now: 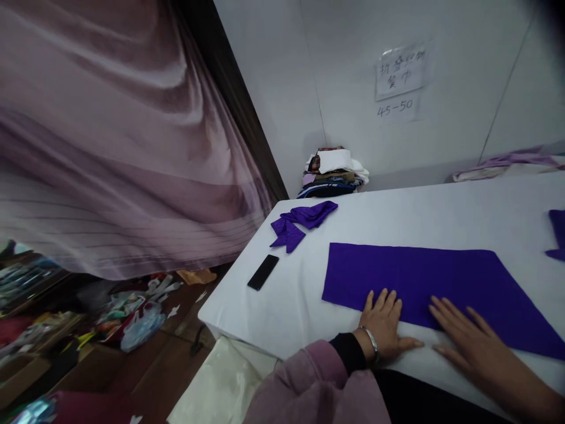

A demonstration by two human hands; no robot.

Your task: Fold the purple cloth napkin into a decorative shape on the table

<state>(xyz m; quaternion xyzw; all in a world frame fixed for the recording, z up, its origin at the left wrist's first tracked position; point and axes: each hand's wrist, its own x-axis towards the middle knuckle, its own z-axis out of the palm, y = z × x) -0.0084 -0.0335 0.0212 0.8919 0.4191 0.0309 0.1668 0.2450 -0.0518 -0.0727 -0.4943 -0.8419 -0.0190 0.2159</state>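
Observation:
A purple napkin [397, 271] lies flat on the white-covered table [291, 306], its right end slanting to a point near the frame's edge. My left hand [385, 327], with a silver bangle at the wrist, rests open with its fingertips on the napkin's near edge. Beside it, my right hand [472, 341] is flat and open, fingers stretched over the same edge and thumb toward my left hand. Neither hand grips anything. Further left lies a knotted or twisted purple cloth [304, 221], with a black phone [263, 272] just in front of it.
Folded clothes [333, 174] are stacked behind the table by the wall. More purple cloth [558, 232] shows at the right edge, and lilac fabric [507, 165] lies at the back. A pink curtain [132, 118] hangs at left above a cluttered floor with bags [141, 327].

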